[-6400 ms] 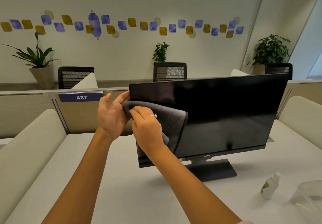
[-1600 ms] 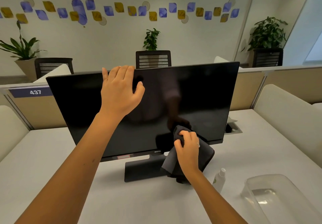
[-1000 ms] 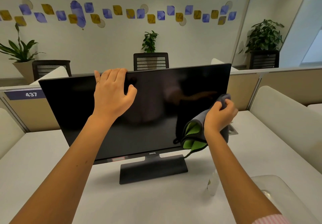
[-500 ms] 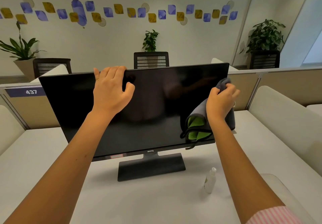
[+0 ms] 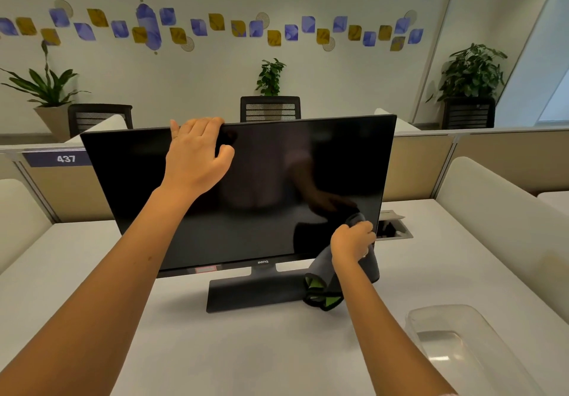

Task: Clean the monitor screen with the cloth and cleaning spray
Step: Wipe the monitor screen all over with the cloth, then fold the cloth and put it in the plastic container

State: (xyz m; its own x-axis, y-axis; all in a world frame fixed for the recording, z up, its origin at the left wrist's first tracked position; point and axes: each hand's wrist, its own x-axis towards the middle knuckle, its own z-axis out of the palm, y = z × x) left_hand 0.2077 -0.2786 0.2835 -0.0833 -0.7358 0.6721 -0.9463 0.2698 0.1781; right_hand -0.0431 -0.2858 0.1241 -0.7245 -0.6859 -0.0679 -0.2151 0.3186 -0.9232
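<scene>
A black monitor (image 5: 277,180) stands on a dark base in the middle of the white desk (image 5: 215,349), its screen dark. My left hand (image 5: 197,152) rests on the monitor's top edge, fingers hooked over it and thumb on the screen. My right hand (image 5: 352,240) presses a grey cloth with a green inner side (image 5: 326,291) against the screen's lower right corner; the cloth's loose end hangs down to the desk. The spray bottle is hidden, probably behind my right forearm.
A clear plastic tray (image 5: 462,343) sits on the desk at the front right. A cable hatch (image 5: 392,229) is set into the desk behind the monitor's right side. Padded dividers flank the desk; chairs and potted plants stand beyond the partition.
My right hand has wiped the cloth down the screen's right side, from the upper right corner to the lower right corner. My left hand has stayed on the top edge.
</scene>
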